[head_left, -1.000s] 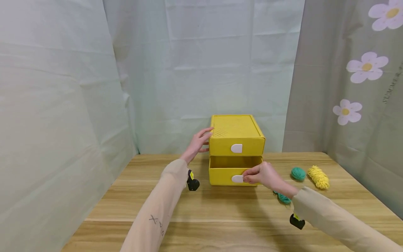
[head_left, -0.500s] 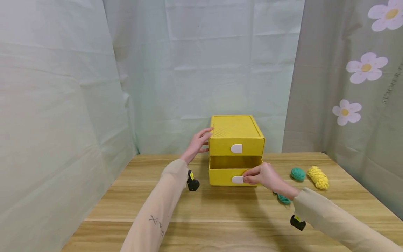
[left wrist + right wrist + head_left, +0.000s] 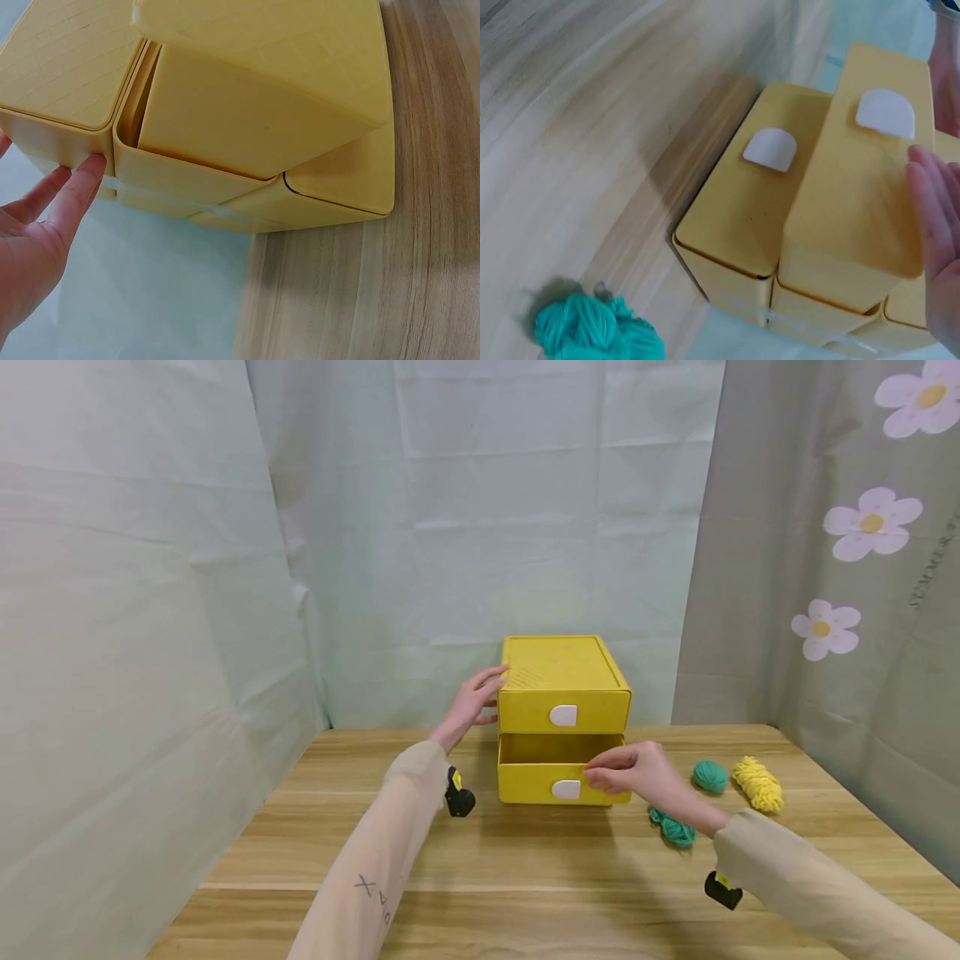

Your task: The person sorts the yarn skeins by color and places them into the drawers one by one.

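Note:
A yellow drawer box point(image 3: 562, 660) stands towards the back of the table. Its middle drawer point(image 3: 528, 783) is pulled out, with a white tab handle point(image 3: 566, 789) on its front. The bottom drawer point(image 3: 739, 210), shut, shows below it in the right wrist view. My left hand point(image 3: 468, 703) touches the box's upper left side, fingers extended; in the left wrist view fingertips point(image 3: 91, 166) rest on the side wall. My right hand point(image 3: 637, 775) is at the right end of the pulled-out drawer's front, off the handle, fingers fairly straight and holding nothing.
On the wooden table point(image 3: 480, 877), right of the box, lie a teal yarn ball point(image 3: 709, 776), a yellow yarn skein point(image 3: 758, 783) and a loose teal yarn bundle point(image 3: 677, 832). Fabric curtains point(image 3: 555, 527) hang behind and at both sides.
My right hand has let go of the white handle and shifted slightly right. The middle drawer stays pulled out, and my left hand has not moved.

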### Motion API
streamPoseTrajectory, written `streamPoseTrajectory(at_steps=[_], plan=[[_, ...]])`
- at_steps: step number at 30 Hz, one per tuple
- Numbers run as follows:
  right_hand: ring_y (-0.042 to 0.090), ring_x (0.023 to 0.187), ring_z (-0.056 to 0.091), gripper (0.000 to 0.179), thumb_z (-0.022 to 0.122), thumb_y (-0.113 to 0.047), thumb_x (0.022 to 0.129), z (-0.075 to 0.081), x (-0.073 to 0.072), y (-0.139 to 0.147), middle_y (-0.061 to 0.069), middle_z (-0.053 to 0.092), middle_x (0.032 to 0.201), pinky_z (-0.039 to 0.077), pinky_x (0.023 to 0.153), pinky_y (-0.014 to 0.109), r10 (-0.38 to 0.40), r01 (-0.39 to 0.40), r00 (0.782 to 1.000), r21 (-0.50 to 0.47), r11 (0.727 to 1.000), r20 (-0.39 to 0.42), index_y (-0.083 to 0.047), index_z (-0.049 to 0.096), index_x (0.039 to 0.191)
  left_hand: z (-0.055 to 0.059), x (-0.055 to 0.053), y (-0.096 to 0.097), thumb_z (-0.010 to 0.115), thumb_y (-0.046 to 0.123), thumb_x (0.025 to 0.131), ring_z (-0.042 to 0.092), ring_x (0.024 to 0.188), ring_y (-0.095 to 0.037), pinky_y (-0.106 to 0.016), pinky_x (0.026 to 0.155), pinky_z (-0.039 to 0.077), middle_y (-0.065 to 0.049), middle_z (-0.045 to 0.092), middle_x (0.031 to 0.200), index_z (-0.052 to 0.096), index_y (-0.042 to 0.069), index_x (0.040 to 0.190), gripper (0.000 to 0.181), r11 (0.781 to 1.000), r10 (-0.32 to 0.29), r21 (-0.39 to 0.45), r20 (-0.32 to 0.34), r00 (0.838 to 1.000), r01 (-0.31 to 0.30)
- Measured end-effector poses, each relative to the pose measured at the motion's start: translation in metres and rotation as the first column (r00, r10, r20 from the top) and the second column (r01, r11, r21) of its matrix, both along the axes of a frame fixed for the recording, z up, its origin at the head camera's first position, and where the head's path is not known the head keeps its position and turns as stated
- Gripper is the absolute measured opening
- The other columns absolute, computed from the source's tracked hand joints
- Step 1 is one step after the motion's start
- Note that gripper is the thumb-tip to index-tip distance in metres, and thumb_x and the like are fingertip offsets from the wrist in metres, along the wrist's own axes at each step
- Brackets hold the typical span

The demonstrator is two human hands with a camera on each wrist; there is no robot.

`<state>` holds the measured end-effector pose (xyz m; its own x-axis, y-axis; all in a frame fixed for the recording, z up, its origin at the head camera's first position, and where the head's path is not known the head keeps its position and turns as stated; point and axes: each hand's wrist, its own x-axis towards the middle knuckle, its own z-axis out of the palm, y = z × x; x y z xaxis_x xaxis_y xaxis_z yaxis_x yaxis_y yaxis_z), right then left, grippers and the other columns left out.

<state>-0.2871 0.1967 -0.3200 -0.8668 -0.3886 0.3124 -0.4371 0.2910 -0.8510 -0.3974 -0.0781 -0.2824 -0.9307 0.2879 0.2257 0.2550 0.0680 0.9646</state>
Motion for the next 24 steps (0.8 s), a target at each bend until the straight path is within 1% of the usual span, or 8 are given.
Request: streamPoseTrajectory(at_steps=[3, 7, 10, 13, 17, 24], plan=[[0.032, 0.074, 0.063, 0.026, 0.067, -0.019, 0.083, 0.006, 0.002, 0.005, 0.016, 0.066, 0.085, 0.051, 0.064, 0.041, -0.009, 0.009, 1.0, -0.044, 0.999, -0.008, 0.004, 0.068, 0.096, 0.0, 0.0, 0.0, 0.052, 0.035, 0.093, 0.049, 0.098, -0.034, -0.045, 0.077, 0.046, -0.006, 0.041, 0.132, 0.048, 0.022, 0.133, 0.043, 1.0, -0.005, -0.002, -0.002, 1.0, 0.005], [0.035, 0.073, 0.063, 0.031, 0.066, -0.02, 0.084, 0.012, 0.004, 0.01, 0.019, 0.065, 0.085, 0.051, 0.062, 0.04, -0.033, 0.031, 0.999, -0.084, 0.996, -0.023, 0.007, 0.066, 0.098, 0.0, 0.0, 0.0, 0.051, 0.034, 0.093, 0.049, 0.097, -0.033, -0.043, 0.076, 0.047, -0.006, 0.042, 0.131, 0.048, 0.022, 0.133, 0.043, 1.0, 0.001, -0.005, -0.001, 1.0, -0.001], [0.034, 0.07, 0.063, 0.03, 0.066, -0.02, 0.084, 0.014, 0.003, 0.014, 0.022, 0.064, 0.083, 0.051, 0.06, 0.039, -0.06, 0.054, 0.997, -0.109, 0.993, -0.048, 0.008, 0.066, 0.097, 0.0, 0.001, 0.001, 0.052, 0.035, 0.092, 0.05, 0.097, -0.032, -0.042, 0.075, 0.047, -0.005, 0.042, 0.13, 0.049, 0.023, 0.132, 0.042, 1.0, 0.012, -0.01, -0.004, 1.0, -0.012], [0.032, 0.067, 0.063, 0.024, 0.063, -0.015, 0.086, 0.017, 0.004, 0.018, 0.023, 0.064, 0.08, 0.051, 0.059, 0.04, -0.077, 0.063, 0.993, -0.149, 0.987, -0.094, 0.007, 0.066, 0.096, 0.008, 0.011, 0.001, 0.05, 0.031, 0.094, 0.048, 0.1, -0.033, -0.046, 0.079, 0.045, -0.008, 0.039, 0.134, 0.045, 0.019, 0.135, 0.043, 1.0, -0.009, -0.013, 0.013, 1.0, 0.009], [0.03, 0.065, 0.064, 0.023, 0.061, -0.009, 0.087, 0.018, 0.002, 0.027, 0.022, 0.063, 0.077, 0.051, 0.059, 0.038, -0.115, 0.084, 0.98, -0.191, 0.978, -0.16, 0.011, 0.064, 0.097, 0.019, 0.024, 0.0, 0.046, 0.025, 0.096, 0.045, 0.102, -0.035, -0.05, 0.085, 0.04, -0.012, 0.033, 0.138, 0.038, 0.013, 0.139, 0.045, 0.999, -0.046, -0.01, 0.038, 0.998, 0.046], [0.028, 0.069, 0.064, 0.023, 0.061, -0.009, 0.087, 0.013, -0.008, 0.048, 0.022, 0.064, 0.083, 0.051, 0.06, 0.034, -0.227, 0.18, 0.952, -0.223, 0.958, -0.207, 0.011, 0.064, 0.099, 0.018, 0.022, 0.0, 0.046, 0.025, 0.096, 0.047, 0.101, -0.034, -0.049, 0.083, 0.041, -0.012, 0.035, 0.137, 0.039, 0.012, 0.139, 0.045, 0.999, -0.045, -0.012, 0.036, 0.998, 0.045]])
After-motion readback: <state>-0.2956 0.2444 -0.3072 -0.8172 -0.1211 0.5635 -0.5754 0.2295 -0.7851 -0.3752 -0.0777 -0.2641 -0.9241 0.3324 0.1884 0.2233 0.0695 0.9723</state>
